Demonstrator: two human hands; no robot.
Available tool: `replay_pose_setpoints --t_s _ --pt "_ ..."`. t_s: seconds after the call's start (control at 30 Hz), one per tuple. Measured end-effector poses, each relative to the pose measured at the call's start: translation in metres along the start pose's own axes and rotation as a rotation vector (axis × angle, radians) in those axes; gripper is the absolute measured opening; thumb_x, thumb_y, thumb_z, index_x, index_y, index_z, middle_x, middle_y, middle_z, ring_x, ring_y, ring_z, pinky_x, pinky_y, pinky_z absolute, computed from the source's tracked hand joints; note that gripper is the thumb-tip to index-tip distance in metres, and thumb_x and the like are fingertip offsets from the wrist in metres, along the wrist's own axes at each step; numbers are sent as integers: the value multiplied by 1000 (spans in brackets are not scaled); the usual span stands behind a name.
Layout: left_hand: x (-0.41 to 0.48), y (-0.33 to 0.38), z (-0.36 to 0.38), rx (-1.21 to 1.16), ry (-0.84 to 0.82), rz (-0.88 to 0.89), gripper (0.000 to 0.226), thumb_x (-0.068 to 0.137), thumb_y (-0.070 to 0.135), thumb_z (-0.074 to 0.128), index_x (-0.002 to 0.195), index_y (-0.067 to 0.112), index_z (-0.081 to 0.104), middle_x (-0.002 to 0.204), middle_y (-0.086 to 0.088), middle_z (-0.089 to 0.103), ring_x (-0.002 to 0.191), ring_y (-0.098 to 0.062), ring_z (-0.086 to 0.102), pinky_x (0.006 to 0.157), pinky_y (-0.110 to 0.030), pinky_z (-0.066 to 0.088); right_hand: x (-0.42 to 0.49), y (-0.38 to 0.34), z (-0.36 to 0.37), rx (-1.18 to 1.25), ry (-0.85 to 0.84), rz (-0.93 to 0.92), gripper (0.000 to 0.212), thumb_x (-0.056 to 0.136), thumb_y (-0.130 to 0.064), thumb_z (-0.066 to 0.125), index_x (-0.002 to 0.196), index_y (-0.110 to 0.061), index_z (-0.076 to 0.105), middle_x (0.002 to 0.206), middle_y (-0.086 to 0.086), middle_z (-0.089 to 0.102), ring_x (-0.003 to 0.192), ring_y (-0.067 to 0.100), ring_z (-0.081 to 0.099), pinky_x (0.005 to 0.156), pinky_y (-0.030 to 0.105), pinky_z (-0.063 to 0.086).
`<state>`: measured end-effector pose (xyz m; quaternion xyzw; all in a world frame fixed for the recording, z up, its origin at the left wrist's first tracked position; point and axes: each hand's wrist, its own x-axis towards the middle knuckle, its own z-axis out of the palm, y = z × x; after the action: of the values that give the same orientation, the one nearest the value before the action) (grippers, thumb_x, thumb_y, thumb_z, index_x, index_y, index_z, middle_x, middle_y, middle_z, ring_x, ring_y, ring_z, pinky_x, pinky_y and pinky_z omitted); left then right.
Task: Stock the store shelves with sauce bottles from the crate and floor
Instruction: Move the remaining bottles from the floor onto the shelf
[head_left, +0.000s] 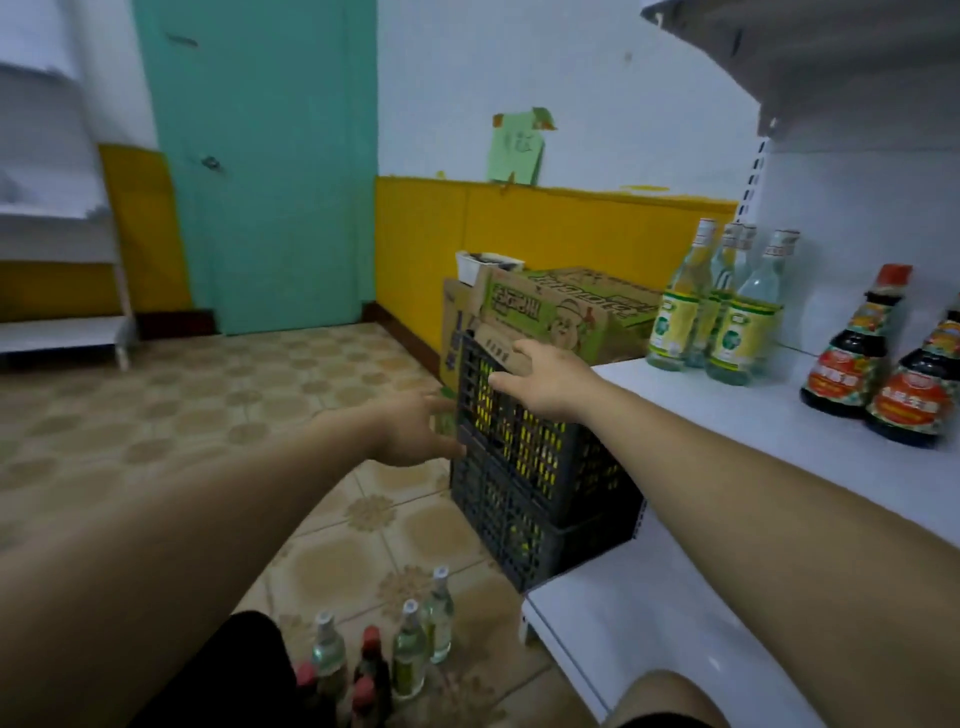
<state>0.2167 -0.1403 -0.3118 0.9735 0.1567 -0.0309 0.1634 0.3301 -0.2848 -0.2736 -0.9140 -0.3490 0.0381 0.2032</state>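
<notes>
Crate (540, 467), left hand (415, 431) spread against its side, right hand (545, 379) open at rim

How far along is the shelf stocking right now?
Done: clear bottles and two dark sauce bottles stand on the shelf. In hand: nothing yet; left hand and right hand are at the crate. Remaining: yellow stock visible inside the crate, plus floor bottles.

Left hand (415, 428) and right hand (548, 382) at dark crate (540, 467), bottles (730, 332) on white shelf (753, 431)
</notes>
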Motion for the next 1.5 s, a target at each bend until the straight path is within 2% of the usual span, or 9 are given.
replay_pose_setpoints --t_s 0.33,0.57,0.73,0.9,1.1,1.23,1.33,1.4,1.5 --pt "-50 -104 36 -65 -18 -381 78 86 57 56 150 28 23 159 1 15 144 -24 22 116 -41 23 49 -63 111 79 -195 -167 75 89 -59 55 152 -28 27 157 4 31 140 30 35 108 39 35" --pt "-68 -194 106 -184 -141 -578 76 86 53 57 150 27 24 159 2 18 143 -23 25 115 -39 23 80 -89 217 67 -455 -259 75 92 -56 53 153 -24 24 159 3 26 142 28 31 111 39 32" --pt "-54 -251 164 -348 -209 -651 75 88 46 59 150 21 26 157 -1 23 141 -22 29 110 -31 28 107 -92 312 44 -631 -240 72 93 -51 52 153 -21 25 159 3 26 142 25 31 111 37 31" --pt "-6 -301 226 -449 -280 -652 75 89 43 59 150 18 24 157 -4 23 142 -23 28 112 -33 26 122 -67 411 12 -793 -150 71 95 -46 52 154 -18 23 159 4 25 142 26 30 111 35 30" --pt "53 -349 312 -558 -377 -686 76 90 41 59 151 18 21 158 -5 20 142 -26 26 113 -36 26 133 -32 504 -30 -936 -88 71 95 -35 56 154 -27 18 160 5 16 139 31 33 106 39 37" --pt "75 -364 349 -617 -444 -708 74 93 38 57 152 17 19 158 -6 19 142 -27 27 112 -35 26 140 -24 538 -100 -927 -115 54 98 -30 53 148 -25 34 150 10 33 128 32 44 98 38 42" --pt "80 -367 361 -638 -455 -695 72 93 36 56 152 18 18 158 -6 20 142 -27 27 111 -34 27 140 -22 550 -144 -859 -129 35 99 -24 50 134 -23 47 131 13 54 110 33 54 81 35 46" --pt "80 -365 363 -638 -445 -680 73 93 35 57 152 18 17 158 -6 21 142 -26 28 110 -33 28 139 -23 547 -166 -799 -141 29 100 -24 46 129 -24 48 126 11 57 106 32 55 76 34 45" --pt "74 -359 355 -625 -418 -645 78 92 35 58 153 20 12 159 -6 17 143 -26 25 111 -33 26 136 -31 521 -100 -717 -179 29 100 -27 44 129 -25 45 127 8 56 104 32 55 80 37 47"
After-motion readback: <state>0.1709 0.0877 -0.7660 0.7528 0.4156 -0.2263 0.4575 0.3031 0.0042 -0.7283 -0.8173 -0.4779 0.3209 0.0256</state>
